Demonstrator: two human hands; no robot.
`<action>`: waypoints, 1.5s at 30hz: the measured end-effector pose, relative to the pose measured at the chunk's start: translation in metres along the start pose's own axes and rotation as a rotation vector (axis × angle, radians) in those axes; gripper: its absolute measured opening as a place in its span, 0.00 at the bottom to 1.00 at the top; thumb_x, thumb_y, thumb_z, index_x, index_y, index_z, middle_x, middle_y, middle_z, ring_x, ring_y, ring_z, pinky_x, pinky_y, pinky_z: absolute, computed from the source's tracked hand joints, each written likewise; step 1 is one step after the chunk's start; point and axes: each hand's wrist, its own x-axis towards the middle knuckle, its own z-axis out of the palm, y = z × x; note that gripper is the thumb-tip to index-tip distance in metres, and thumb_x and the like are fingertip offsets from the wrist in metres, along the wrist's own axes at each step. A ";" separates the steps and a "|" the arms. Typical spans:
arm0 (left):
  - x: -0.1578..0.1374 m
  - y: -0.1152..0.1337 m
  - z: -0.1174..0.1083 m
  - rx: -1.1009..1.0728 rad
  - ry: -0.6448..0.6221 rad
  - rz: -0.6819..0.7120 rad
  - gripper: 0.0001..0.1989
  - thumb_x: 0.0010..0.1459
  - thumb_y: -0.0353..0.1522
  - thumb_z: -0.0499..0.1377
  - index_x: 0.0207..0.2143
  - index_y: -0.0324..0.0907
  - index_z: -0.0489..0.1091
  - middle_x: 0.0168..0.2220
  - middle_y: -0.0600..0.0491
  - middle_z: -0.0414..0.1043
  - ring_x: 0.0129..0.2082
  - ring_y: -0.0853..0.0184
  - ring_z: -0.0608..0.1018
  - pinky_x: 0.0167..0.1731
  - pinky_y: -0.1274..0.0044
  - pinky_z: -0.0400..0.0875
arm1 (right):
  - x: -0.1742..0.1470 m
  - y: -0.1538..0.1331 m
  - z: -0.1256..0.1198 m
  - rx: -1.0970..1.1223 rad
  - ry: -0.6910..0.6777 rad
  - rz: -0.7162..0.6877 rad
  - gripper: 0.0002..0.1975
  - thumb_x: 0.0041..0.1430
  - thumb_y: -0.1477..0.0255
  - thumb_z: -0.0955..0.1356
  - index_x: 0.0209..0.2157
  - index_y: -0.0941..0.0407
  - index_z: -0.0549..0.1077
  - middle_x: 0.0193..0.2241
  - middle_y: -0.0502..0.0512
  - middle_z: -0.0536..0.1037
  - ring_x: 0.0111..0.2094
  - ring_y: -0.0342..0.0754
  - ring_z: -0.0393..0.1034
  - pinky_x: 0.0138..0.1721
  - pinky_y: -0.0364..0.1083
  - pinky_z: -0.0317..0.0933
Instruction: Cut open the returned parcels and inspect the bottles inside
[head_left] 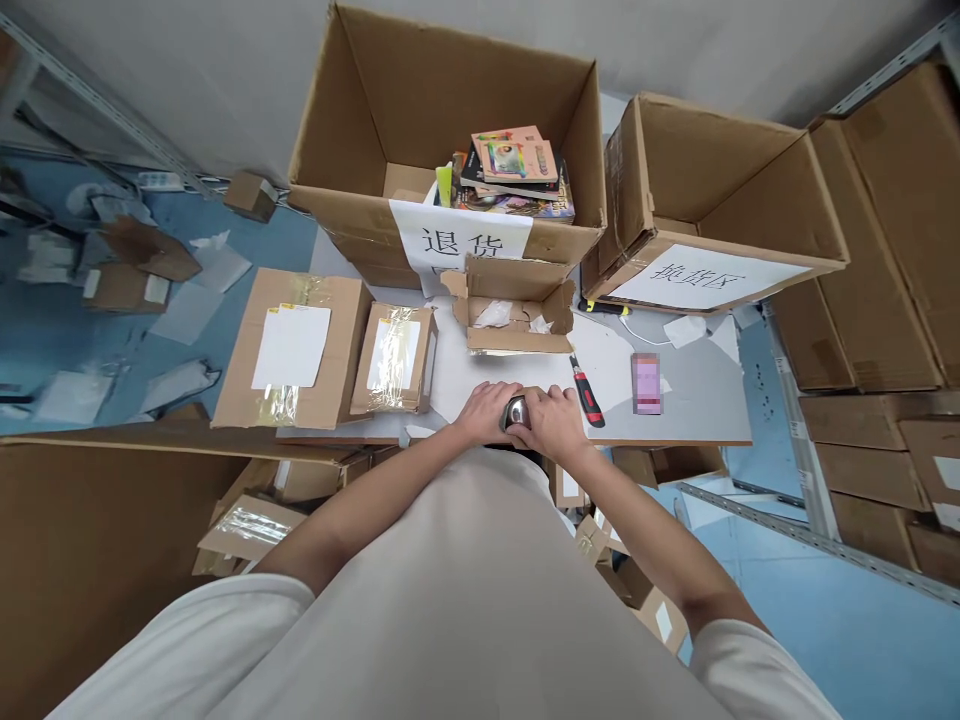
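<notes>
Close to the table's front edge, my left hand (487, 411) and my right hand (556, 421) are closed around a shiny, silver, rounded metal object (515, 412). Fingers cover most of it, so its exact kind cannot be told. Just beyond my hands stands a small opened cardboard box (519, 342) with torn flaps and bits of white paper inside. A red and black utility knife (588, 397) lies right of my right hand. Left of my left hand is a small taped carton (395, 358) with a white label.
A larger taped carton (292, 350) sits at the table's left. Behind stand a big open box (450, 60) holding books (517, 165) and another open box (720, 160). A phone (646, 384) and a yellow-black tool (604, 308) lie on the right. Cartons and paper litter the floor.
</notes>
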 end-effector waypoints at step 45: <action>-0.032 0.053 -0.037 -1.551 0.322 -0.219 0.32 0.54 0.54 0.52 0.46 0.37 0.67 0.38 0.43 0.75 0.38 0.57 0.77 0.42 0.61 0.70 | 0.059 0.064 -0.116 1.328 0.259 -0.183 0.26 0.56 0.48 0.62 0.50 0.48 0.69 0.45 0.54 0.72 0.41 0.48 0.68 0.39 0.48 0.67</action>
